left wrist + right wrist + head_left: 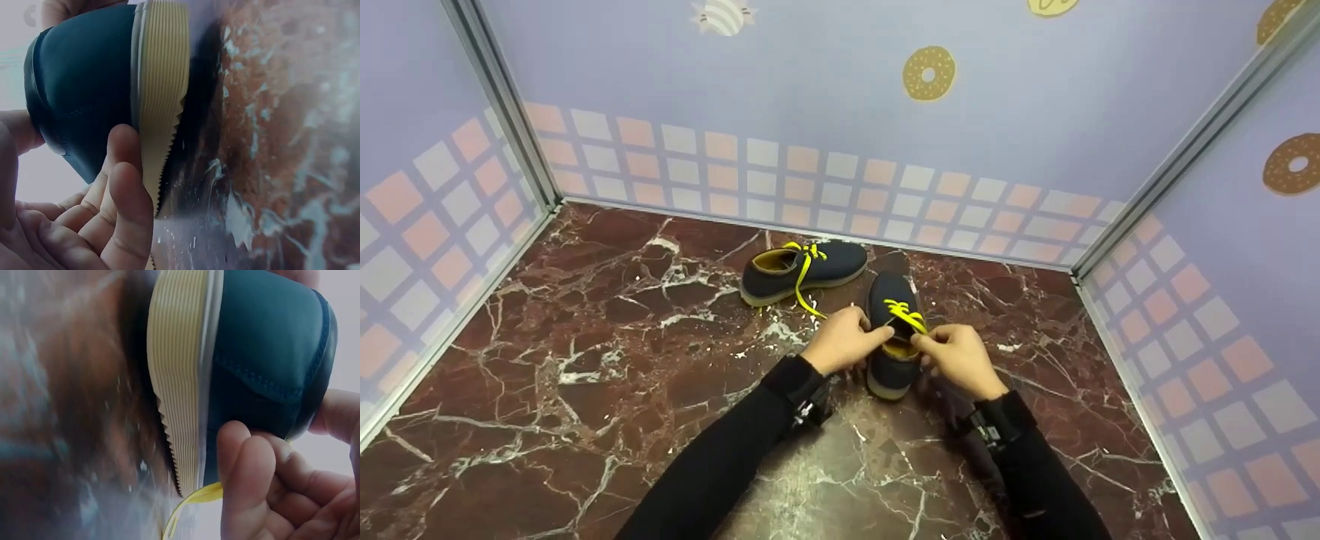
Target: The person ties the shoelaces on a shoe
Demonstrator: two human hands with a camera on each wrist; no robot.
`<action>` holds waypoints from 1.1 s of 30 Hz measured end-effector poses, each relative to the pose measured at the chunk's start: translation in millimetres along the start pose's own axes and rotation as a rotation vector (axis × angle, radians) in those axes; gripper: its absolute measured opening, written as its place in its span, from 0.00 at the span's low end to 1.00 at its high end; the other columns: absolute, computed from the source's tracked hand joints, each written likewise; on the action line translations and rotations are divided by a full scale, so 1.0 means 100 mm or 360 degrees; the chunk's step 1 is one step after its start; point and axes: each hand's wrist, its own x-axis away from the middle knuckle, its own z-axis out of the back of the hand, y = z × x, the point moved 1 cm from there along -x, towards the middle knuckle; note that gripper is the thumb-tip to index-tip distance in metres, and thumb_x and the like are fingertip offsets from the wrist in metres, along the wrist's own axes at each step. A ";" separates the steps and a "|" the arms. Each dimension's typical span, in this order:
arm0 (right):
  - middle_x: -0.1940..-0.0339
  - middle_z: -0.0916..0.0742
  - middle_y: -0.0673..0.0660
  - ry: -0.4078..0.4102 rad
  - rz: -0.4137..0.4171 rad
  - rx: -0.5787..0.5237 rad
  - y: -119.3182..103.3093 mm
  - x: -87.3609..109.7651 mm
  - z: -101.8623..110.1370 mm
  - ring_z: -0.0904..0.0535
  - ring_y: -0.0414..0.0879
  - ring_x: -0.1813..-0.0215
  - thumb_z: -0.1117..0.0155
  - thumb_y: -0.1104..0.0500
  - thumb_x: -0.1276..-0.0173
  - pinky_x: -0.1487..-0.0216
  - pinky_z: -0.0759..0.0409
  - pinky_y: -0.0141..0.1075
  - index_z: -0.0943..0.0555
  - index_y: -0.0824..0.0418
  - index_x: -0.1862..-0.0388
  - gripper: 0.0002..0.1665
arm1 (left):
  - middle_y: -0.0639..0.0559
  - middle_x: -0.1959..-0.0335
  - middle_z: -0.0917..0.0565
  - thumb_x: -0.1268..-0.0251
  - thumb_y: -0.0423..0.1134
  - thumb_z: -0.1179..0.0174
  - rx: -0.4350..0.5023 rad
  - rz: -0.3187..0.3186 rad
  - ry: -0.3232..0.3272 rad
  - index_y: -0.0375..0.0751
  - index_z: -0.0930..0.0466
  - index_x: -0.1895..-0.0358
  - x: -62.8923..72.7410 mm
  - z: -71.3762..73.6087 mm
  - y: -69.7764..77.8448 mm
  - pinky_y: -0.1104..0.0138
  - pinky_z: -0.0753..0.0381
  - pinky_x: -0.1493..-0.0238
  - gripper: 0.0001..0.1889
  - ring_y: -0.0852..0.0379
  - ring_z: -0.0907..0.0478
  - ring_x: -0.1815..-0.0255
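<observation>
A dark navy shoe (894, 375) with yellow laces (906, 313) and a cream ribbed sole (163, 62) stands on the floor, toe pointing away. My left hand (847, 341) grips the left side of its collar, thumb at the opening and fingers curled along the outside. Opposite it, my right hand (960, 356) pinches the right side of the collar, close to the lace. In the right wrist view a yellow lace end (197, 496) hangs past the fingers beside the sole. The matching shoe (832, 262) lies behind to the left, toe to the right.
The second shoe's loose yellow lace (804, 289) trails onto the brown marble-patterned floor (607, 390) near my left hand. A lilac wall panel (825, 82) rises behind the shoes, with side panels at left and right. Black sleeves (720, 450) and wrist devices cover both forearms.
</observation>
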 end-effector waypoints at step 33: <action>0.78 0.10 0.55 -0.0603 0.0216 0.0057 -0.34 0.58 -0.24 0.16 0.49 0.78 0.23 0.48 0.23 0.76 0.17 0.31 0.10 0.56 0.73 0.19 | 0.57 0.75 0.17 0.27 0.54 0.30 -0.0053 -0.0080 -0.0071 0.42 0.18 0.58 1.05 0.29 -0.18 0.62 0.18 0.73 0.17 0.59 0.20 0.80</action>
